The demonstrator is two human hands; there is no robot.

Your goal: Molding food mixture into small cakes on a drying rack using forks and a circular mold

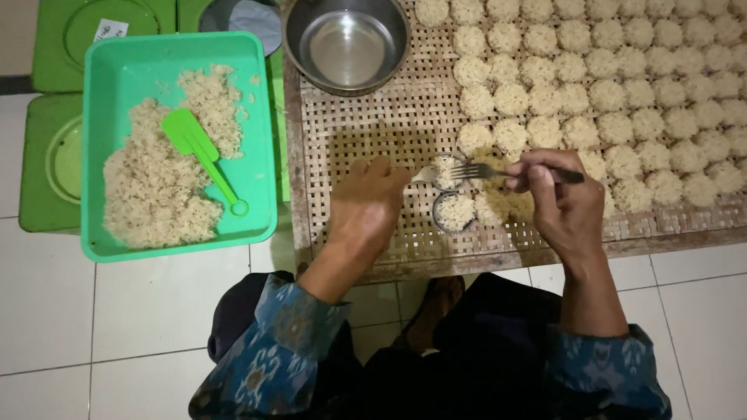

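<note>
**Rice pressed into a ring mould on a woven tray**

From my remote seat I see the right hand (562,194) gripping a metal fork (498,170) by its handle, tines over a small round ring mould (449,171) packed with cooked rice. The left hand (372,198) is curled, fingertips at the mould's left edge, steadying it. A second filled ring (455,211) lies just beside it, nearer the body. Both sit on the woven bamboo tray (373,124). I judge the rice soft, sticky and crumbly: best held by the thin stiff ring's sides, never by the cake. Rows of finished rice rounds (591,85) crowd the tray's right side, close to the fork hand. An empty steel bowl (346,43) stands at the far edge. To the left, well apart, a green tub (261,140) holds loose rice and a green spatula (202,152).
</note>
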